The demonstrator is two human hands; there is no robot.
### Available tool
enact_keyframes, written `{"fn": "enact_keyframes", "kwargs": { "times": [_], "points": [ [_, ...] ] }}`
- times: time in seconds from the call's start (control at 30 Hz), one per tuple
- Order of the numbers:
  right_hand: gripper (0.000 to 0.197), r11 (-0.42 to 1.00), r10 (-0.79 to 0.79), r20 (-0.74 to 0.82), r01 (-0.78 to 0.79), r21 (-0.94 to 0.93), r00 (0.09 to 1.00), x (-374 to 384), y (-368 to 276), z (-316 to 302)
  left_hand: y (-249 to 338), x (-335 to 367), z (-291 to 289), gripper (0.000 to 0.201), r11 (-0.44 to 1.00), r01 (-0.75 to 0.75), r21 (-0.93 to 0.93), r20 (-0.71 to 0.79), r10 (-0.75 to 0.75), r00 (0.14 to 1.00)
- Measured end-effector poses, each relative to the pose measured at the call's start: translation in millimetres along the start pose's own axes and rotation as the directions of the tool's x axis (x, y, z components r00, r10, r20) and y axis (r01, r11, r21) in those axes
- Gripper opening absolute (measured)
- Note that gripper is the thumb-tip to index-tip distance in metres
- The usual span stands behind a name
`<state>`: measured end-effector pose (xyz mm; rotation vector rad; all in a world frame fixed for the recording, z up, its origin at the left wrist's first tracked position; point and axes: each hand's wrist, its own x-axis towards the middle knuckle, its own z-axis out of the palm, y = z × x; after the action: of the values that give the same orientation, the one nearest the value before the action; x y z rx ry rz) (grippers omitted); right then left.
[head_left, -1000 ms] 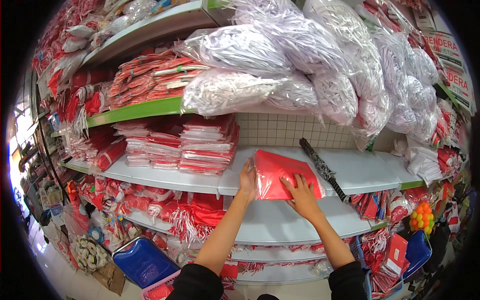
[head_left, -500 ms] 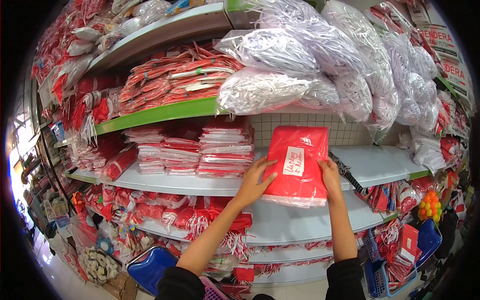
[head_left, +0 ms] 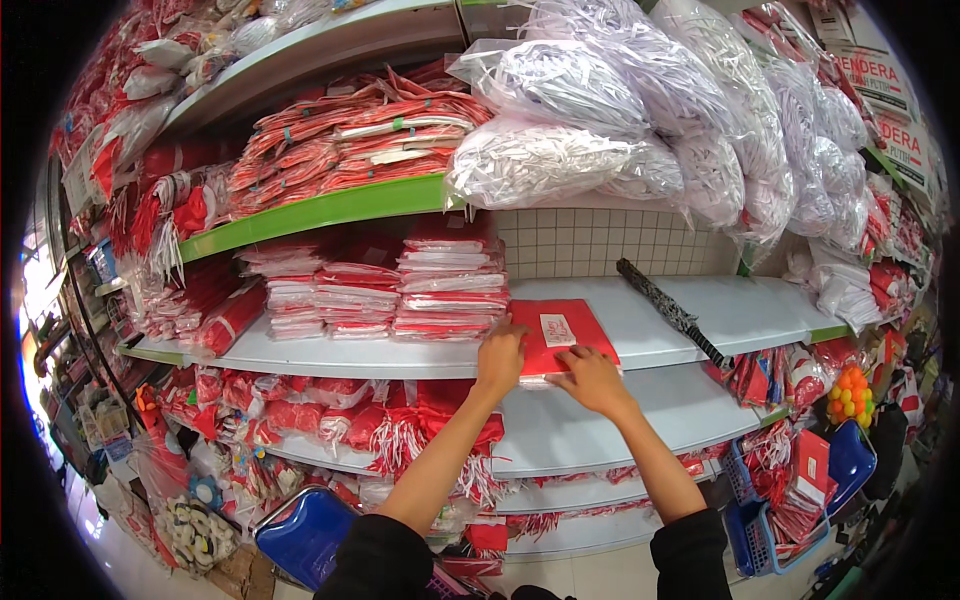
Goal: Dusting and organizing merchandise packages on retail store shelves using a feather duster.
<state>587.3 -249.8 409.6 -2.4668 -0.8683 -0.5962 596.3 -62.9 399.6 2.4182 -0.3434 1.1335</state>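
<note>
A flat red packet of folded cloth [head_left: 590,325] in clear plastic, with a white handwritten label, lies on the grey middle shelf, its front edge at the shelf's rim. My left hand [head_left: 502,356] is closed at its left front corner, fingers bent over the edge. My right hand [head_left: 592,380] lies over its front edge, fingers apart and flat on the top. Just left of the packet stands a stack of red and white cloth packets [head_left: 452,285], close to my left fingertips.
A dark patterned folded umbrella [head_left: 672,312] lies on the shelf to the right. Bulging bags of white strips [head_left: 545,160] overhang from the shelf above. Lower shelves hold red and white tasselled goods [head_left: 425,430]. Blue baskets [head_left: 790,545] stand at the lower right.
The packet went from being held up tilted in both hands to lying on the shelf beside the stack. My right hand shifted left, from its right side to its front edge.
</note>
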Motion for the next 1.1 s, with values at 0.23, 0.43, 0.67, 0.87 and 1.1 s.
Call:
{"fn": "enact_keyframes", "kwargs": {
  "times": [0.23,0.43,0.67,0.87,1.1],
  "points": [
    [0.032,0.972,-0.06,-0.17,0.019,-0.235,0.984,4.8,24.6,30.6,58.4,-11.4,-2.1,0.019,0.952,0.261,-0.159,0.244,-0.218,0.945],
    [0.028,0.968,0.023,-0.06,-0.037,-0.247,0.998,43.9,28.3,43.5,37.3,-18.6,29.4,0.025,0.997,-0.057,0.044,-0.068,0.06,0.996],
    [0.052,0.986,-0.069,0.19,0.096,-0.133,0.979,68.2,49.2,46.6,16.9,-2.1,31.2,0.022,0.974,0.163,0.159,0.003,-0.166,0.986],
    [0.059,0.994,-0.078,0.042,0.081,-0.078,0.996,73.5,54.7,57.1,14.8,-3.0,43.2,0.019,0.975,0.213,-0.063,-0.203,-0.221,0.954],
    [0.041,0.986,-0.169,-0.261,0.166,-0.033,0.95,53.9,32.9,32.5,19.0,-8.8,39.6,0.017,0.976,0.178,0.127,-0.262,-0.14,0.955]
  ]
}}
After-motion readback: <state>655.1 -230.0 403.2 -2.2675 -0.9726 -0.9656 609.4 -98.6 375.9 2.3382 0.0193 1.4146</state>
